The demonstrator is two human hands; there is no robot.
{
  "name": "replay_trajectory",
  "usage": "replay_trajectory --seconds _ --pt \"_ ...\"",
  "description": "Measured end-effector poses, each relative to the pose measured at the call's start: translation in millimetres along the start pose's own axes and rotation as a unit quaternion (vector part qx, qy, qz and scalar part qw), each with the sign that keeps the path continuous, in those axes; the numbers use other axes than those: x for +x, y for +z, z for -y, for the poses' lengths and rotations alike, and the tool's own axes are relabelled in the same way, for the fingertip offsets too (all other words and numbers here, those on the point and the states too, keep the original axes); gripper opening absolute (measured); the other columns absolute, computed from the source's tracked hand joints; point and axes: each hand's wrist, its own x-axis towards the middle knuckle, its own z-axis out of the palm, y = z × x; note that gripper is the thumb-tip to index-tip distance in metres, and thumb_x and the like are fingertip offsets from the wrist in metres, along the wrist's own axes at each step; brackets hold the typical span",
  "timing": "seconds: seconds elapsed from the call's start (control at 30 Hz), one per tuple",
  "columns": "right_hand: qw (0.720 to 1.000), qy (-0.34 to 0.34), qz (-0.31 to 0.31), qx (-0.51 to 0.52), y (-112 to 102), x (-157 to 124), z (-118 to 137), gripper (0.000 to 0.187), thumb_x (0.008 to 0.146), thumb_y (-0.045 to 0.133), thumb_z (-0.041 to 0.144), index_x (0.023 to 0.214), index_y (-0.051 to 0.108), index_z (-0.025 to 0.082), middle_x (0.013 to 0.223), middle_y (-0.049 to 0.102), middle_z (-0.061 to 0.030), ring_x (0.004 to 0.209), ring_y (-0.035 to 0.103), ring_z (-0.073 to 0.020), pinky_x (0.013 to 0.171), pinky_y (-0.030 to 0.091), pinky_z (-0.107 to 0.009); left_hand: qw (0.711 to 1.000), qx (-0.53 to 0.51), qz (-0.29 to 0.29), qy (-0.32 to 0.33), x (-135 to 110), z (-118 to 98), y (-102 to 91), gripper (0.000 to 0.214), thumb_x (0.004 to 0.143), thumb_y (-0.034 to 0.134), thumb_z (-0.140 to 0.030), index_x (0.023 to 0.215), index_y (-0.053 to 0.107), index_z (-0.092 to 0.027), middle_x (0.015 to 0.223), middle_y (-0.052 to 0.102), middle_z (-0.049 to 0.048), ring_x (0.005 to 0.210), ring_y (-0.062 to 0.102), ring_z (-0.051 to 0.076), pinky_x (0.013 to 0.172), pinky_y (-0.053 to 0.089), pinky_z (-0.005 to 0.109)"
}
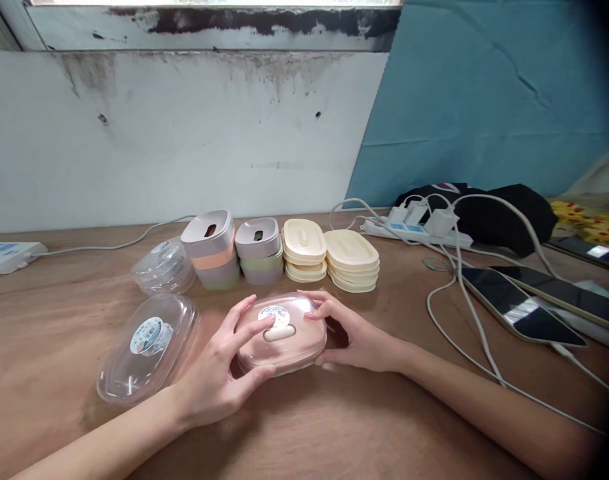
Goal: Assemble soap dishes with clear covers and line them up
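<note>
On the table in front of me sits a pink oval food container (289, 350) under a clear lid with a round white sticker (274, 317). My left hand (221, 367) grips its left side, thumb at the near edge and a finger on the sticker. Around the right end curls my right hand (354, 337), fingers on the lid's rim. A larger clear plastic lid (177, 333) with a similar sticker lies to the left. Behind it are stacked smaller clear lids (157, 270).
Two stacks of grey, orange and green containers (213, 257) (259, 263) stand by the wall beside cream lid stacks (304, 243) (351, 257). Cables, a power strip (419, 231) and phones (521, 310) occupy the right. Another power strip (9, 259) is far left.
</note>
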Motion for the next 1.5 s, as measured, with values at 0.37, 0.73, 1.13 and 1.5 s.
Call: replay_trajectory --seconds 0.37,0.73,1.13,1.5 --pt "1.0 0.011 -0.013 0.001 1 1 -1 0.053 0.069 0.073 0.029 0.11 0.041 0.024 0.137 0.029 -0.0133 0.129 0.033 -0.0253 0.1 0.034 -0.044 1.0 0.017 0.019 -0.015 7 -2 -10.1 0.051 0.079 0.059 -0.03 0.128 0.046 -0.027 0.144 0.027 0.01 0.13 0.032 0.031 0.104 0.033 0.049" --pt "1.0 0.01 -0.004 -0.006 -2 3 1 0.055 0.069 0.072 0.026 0.112 0.038 0.025 0.137 0.029 -0.0123 0.129 0.032 -0.0237 0.101 0.033 -0.042 0.999 -0.008 -0.004 -0.032 5 6 -3.6 0.053 0.08 0.059 -0.03 0.131 0.044 -0.033 0.146 0.025 0.0054 0.13 0.033 0.031 0.104 0.033 0.048" --pt "1.0 -0.019 -0.02 -0.002 -1 3 -3 0.047 0.069 0.073 0.027 0.106 0.043 0.025 0.136 0.03 -0.0121 0.126 0.036 -0.0247 0.099 0.035 -0.042 0.999 -0.009 -0.046 0.018 1 12 2.8 0.055 0.077 0.062 -0.026 0.129 0.046 -0.031 0.146 0.026 0.0058 0.129 0.035 0.03 0.103 0.035 0.044" --pt "1.0 -0.028 -0.01 -0.008 -4 3 -4 0.049 0.07 0.072 0.028 0.108 0.042 0.025 0.136 0.029 -0.0123 0.127 0.035 -0.0247 0.1 0.034 -0.042 0.996 -0.012 -0.071 0.042 4 16 3.2 0.055 0.075 0.066 -0.029 0.127 0.048 -0.033 0.144 0.03 0.0036 0.126 0.04 0.026 0.102 0.039 0.04"
